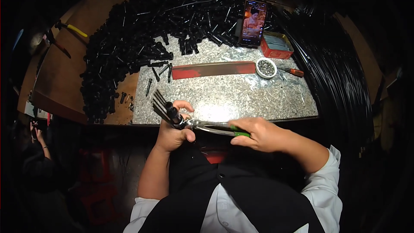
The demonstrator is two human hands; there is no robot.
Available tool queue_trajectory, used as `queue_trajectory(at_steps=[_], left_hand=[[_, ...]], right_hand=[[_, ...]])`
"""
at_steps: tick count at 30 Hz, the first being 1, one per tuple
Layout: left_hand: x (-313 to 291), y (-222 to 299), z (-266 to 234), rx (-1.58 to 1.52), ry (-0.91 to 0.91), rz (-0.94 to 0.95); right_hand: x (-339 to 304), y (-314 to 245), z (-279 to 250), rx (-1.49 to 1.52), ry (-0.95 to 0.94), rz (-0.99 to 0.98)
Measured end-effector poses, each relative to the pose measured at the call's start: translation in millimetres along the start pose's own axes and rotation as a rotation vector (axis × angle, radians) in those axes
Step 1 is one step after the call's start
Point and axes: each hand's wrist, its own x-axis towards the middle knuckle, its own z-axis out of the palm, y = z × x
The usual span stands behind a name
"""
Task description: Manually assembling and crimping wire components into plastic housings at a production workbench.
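My left hand (166,137) is closed around a black tubular part (172,110) from which several thin black rods (158,102) fan out toward the upper left. In my right hand (265,134) is a pair of pliers (213,129) with green handles. The metal jaws of the pliers meet the base of the black part, close to my left thumb. Whether the jaws grip anything small there cannot be made out. Both hands are over the near edge of a speckled stone slab (280,99).
A large pile of black tubular parts (142,21) covers the back and left. A red-and-brown strip (213,70), a white bowl of small metal pieces (266,68), a screwdriver (295,72), a red tin (277,51) and an upright phone (252,23) sit beyond my hands. Long black rods (334,60) lie right.
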Motion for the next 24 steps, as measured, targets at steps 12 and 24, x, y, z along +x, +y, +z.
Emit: queue_trajectory(at_steps=[12,24], left_hand=[[-3,-8,8,0.102,0.006,0.042],[-6,-19,5,-0.024,-0.019,0.103]], right_hand=[[9,-17,-46,-0.021,-0.418,0.259],[5,-13,-7,0.207,-0.355,0.354]])
